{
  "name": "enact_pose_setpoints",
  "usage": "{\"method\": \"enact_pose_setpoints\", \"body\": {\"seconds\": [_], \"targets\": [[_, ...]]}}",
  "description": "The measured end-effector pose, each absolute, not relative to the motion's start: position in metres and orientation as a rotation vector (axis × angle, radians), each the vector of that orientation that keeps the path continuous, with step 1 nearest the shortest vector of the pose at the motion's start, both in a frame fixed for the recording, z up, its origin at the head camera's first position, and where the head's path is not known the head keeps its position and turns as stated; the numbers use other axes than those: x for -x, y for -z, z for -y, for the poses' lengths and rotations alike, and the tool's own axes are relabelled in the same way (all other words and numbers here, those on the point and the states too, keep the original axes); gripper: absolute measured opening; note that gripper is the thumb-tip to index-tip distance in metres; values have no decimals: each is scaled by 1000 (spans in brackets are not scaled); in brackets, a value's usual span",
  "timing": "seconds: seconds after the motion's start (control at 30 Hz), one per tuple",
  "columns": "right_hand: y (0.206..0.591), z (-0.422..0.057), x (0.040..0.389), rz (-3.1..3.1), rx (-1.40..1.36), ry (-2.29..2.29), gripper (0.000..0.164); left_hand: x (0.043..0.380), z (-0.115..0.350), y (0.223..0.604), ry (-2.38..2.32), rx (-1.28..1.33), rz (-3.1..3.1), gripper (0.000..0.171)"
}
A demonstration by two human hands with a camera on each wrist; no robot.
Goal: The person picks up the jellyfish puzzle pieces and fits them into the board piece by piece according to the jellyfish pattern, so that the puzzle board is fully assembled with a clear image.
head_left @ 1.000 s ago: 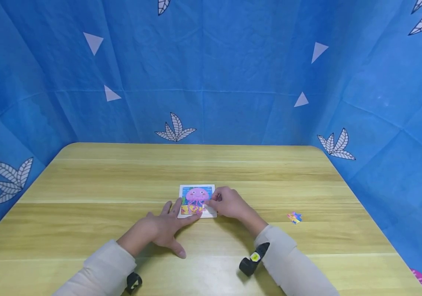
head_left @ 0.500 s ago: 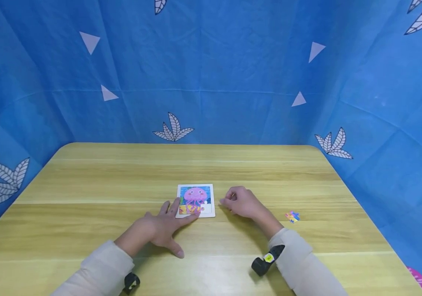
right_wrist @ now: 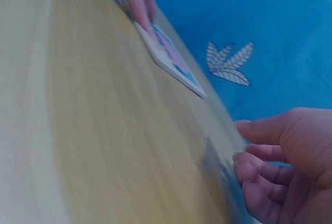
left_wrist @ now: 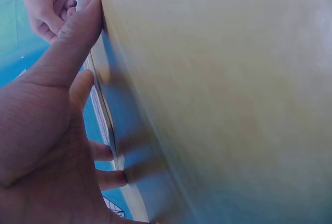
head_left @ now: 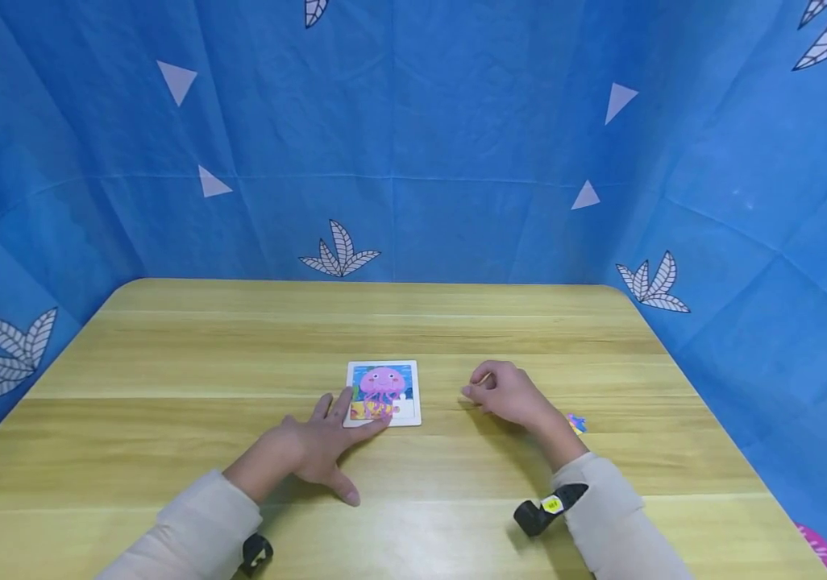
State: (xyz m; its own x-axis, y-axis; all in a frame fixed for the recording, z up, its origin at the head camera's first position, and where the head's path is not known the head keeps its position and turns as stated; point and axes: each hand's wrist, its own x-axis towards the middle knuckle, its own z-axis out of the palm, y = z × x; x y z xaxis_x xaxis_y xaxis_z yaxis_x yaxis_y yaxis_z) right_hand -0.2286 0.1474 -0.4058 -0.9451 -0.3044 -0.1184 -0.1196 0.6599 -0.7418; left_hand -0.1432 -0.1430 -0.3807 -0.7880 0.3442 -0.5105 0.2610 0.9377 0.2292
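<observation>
A small white-framed jigsaw puzzle with a pink jellyfish picture lies on the table. Its lower right corner shows bare white backing. My left hand is spread flat, with fingertips resting on the puzzle's lower left part and front edge and the thumb stretched out sideways. To the right of the puzzle, my right hand hovers over the table; in the right wrist view its loosely curled fingers hold nothing. Behind its wrist, partly covered by the forearm, are loose pink, yellow and blue puzzle pieces.
The wooden table has rounded far corners. A blue cloth with white leaves and triangles hangs around its back and sides. Black wrist cameras sit on both sleeves.
My right hand has left the puzzle's right side and moved right, uncovering the bare white corner; its forearm now partly covers the loose pieces. The left hand has stayed on the puzzle.
</observation>
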Motion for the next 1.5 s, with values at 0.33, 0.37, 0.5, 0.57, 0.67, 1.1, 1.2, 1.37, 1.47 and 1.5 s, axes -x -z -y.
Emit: {"method": "enact_pose_setpoints", "body": {"seconds": [0.33,0.37,0.5,0.57,0.67,1.1,1.2,1.37,1.47,1.5], "targets": [[397,-179,229,-2715,260,1109,33,143,143,381,-200,-437,-2520,101],[396,-182,229,-2717,249,1107,34,143,143,381,-200,-436,-2519,101],[391,-195,226,-2723,208,1090,38,143,144,381,-203,-434,-2522,101],[390,-202,225,-2724,185,1090,39,143,144,381,-204,-433,-2524,101],[389,-213,223,-2741,167,1070,41,144,144,380,-200,-435,-2525,101],[386,-256,211,-2750,68,917,53,143,144,381,-208,-421,-2526,101],[386,-263,208,-2760,102,883,53,142,145,381,-206,-418,-2531,101],[389,-272,206,-2724,129,866,51,142,144,381,-206,-427,-2531,101],[390,-274,206,-2711,118,858,51,142,143,381,-207,-429,-2532,101],[391,-275,206,-2708,110,859,51,142,143,381,-206,-429,-2533,101]]}}
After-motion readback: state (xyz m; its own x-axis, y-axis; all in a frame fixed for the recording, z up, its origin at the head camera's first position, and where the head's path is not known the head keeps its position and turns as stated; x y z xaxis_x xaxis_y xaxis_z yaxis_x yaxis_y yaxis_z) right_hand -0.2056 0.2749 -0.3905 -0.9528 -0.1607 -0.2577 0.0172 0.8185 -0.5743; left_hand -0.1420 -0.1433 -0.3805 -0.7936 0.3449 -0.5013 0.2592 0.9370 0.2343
